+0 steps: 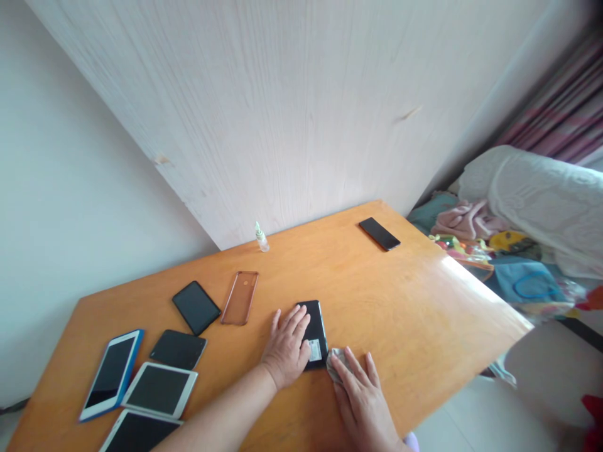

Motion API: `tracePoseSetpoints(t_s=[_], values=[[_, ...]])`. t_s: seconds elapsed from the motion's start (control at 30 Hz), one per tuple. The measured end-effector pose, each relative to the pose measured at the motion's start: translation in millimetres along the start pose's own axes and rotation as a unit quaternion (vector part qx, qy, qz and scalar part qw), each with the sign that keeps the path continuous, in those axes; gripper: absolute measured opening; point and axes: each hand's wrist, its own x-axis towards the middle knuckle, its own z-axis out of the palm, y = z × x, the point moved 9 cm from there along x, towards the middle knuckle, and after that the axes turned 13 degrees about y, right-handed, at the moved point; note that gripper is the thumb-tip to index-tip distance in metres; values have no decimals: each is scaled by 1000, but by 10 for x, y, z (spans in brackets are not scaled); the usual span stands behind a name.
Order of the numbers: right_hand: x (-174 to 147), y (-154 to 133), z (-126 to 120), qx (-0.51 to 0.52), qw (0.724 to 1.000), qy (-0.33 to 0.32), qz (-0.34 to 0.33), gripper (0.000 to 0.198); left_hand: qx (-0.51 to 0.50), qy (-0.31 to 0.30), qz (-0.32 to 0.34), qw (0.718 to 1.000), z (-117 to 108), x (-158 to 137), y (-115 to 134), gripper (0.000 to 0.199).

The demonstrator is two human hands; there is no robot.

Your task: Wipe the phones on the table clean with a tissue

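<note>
My left hand point(287, 346) lies flat, fingers spread, pressing on the left side of a black phone point(317, 328) that lies on the orange wooden table point(400, 301). The phone bears a small white label near its near end. My right hand point(360, 395) rests palm down just right of the phone's near end, with a crumpled grey cloth point(333, 361) under its fingertips, touching the phone's corner.
A clear brownish phone case point(240, 297), two black devices point(196, 307) point(178, 349), a blue-edged tablet point(112, 374) and two white tablets point(160, 389) lie at the left. A small spray bottle point(261, 238) and another black phone point(379, 233) sit near the far edge. A cluttered bed point(518, 251) is to the right.
</note>
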Motion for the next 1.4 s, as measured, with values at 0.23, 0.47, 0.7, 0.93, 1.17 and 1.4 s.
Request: tracePoseSetpoints(t_s=[0.23,0.47,0.7,0.93,1.17,1.4], values=[[270,183,-111,103,987,77,99,32,-1,56,-75,996,-171,-132,-22,64],[699,83,110,184,971,12,152,18,-35,27,-33,998,-195,-95,14,60],[899,238,151,50,986,27,156,20,-16,57,-94,994,-246,-204,-45,57],[570,-266,205,95,995,-28,14,27,-21,67,-139,988,-116,-424,-9,71],[907,117,136,-37,995,12,97,27,-48,104,-141,983,-178,-384,-10,71],[903,-221,170,-29,999,-15,6,26,-49,120,-153,980,-183,-397,-38,72]])
